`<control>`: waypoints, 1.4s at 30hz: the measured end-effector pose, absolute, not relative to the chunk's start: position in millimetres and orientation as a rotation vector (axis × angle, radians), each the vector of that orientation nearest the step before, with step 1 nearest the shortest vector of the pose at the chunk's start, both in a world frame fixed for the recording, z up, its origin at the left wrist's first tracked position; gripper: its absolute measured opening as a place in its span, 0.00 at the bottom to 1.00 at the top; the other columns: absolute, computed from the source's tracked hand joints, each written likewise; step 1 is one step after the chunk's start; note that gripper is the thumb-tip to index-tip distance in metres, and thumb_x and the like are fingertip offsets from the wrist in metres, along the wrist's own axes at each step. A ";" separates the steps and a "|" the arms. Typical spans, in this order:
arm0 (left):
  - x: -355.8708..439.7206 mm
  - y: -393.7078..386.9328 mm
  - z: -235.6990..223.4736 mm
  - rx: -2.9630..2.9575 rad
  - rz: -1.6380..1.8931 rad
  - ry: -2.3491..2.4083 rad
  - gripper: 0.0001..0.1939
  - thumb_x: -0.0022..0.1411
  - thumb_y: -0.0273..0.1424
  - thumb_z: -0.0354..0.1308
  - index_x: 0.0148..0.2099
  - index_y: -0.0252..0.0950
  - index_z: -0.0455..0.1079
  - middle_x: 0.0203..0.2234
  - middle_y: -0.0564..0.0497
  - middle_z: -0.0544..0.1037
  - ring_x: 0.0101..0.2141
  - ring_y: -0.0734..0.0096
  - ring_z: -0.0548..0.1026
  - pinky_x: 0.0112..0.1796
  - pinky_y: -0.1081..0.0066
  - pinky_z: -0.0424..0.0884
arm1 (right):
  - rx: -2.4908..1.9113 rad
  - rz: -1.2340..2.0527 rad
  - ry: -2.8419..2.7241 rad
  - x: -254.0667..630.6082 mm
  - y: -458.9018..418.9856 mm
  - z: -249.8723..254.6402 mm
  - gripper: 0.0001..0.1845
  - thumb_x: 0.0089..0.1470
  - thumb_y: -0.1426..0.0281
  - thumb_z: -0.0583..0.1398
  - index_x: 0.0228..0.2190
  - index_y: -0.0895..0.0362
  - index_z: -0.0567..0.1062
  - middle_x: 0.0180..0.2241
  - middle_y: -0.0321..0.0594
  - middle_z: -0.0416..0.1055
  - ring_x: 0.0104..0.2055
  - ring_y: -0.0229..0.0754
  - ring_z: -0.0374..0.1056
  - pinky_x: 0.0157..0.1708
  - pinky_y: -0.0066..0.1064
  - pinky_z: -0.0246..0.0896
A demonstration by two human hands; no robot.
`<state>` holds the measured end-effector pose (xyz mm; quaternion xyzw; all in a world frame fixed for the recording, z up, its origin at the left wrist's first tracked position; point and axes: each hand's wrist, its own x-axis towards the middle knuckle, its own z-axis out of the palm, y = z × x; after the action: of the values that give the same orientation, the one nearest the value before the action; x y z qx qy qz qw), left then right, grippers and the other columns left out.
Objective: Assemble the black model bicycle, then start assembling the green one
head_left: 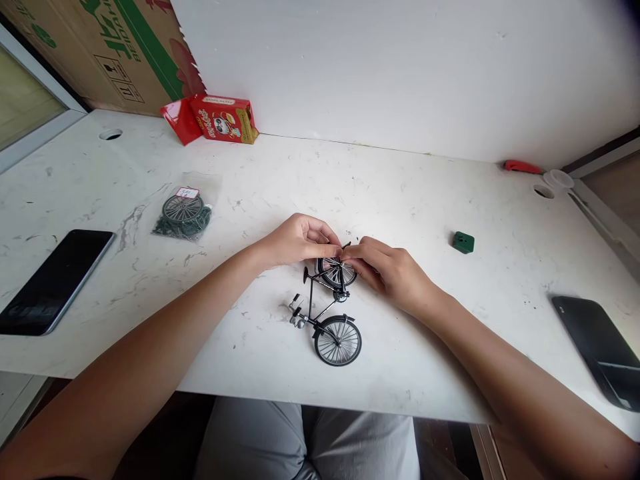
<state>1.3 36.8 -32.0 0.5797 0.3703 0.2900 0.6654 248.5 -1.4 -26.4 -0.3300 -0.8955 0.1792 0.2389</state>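
A small black model bicycle lies on its side on the white table, front wheel towards me and handlebars to the left. At its rear wheel, my left hand pinches with thumb and forefinger, the other fingers curled. Opposite it, my right hand is also closed in a pinch, and the two sets of fingertips meet over the far rim of that wheel. Whatever small part sits between the fingertips is hidden. The saddle, frame and front wheel show uncovered.
Left of my hands lies a clear bag of green parts and a wheel. A phone rests at far left, another dark phone at far right. A green block, a red box and a red tool also lie on the table.
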 end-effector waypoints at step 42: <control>4.3 35.0 -28.2 1.204 0.643 0.919 0.19 0.55 0.33 0.77 0.47 0.30 0.82 0.41 0.40 0.87 0.39 0.64 0.84 0.44 0.65 0.80 | -1.044 0.574 -2.448 249.3 -2.1 -21.1 0.07 0.75 0.63 0.52 0.48 0.50 0.68 0.43 0.38 0.80 0.30 0.40 0.74 0.29 0.33 0.64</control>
<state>4.3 35.0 -28.2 0.5365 0.4093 0.2864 0.6802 249.3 -2.1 -21.1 -0.3750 -0.8796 0.2062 0.2078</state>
